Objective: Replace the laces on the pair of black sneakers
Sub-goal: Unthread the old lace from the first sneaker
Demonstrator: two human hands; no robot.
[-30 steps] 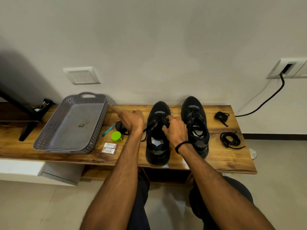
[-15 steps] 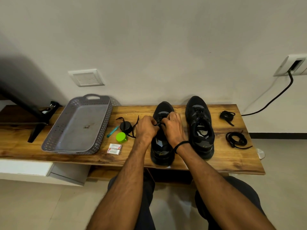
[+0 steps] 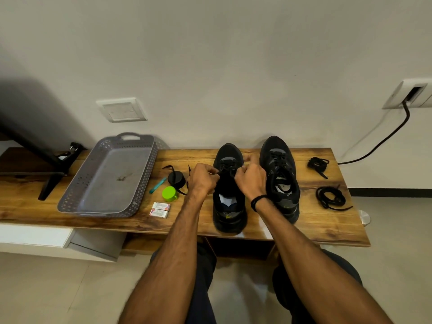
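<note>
Presently the lace (image 3: pixel 226 170) over the far eyelets of the left sneaker (image 3: pixel 230 206) is pinched from both sides. A strand at the tongue's left edge is held in the curled fingers of the left hand (image 3: pixel 203 177), and another at the right edge in those of the right hand (image 3: pixel 251 181). Black on black, exactly which strands are held cannot be told. The sneaker is stood toe-far near the middle of the wooden bench (image 3: pixel 268 232), with the right sneaker (image 3: pixel 279 174) just beside it on the right. Two coiled spare laces (image 3: pixel 330 198) are laid further right. A loose lace tail (image 3: pixel 168 167) is draped by a black lid (image 3: pixel 176 180) near a green cap (image 3: pixel 169 194). If the strand is tugged hard, these could be swept along or the shoe dragged, and like-coloured old and spare cords could be confused
</note>
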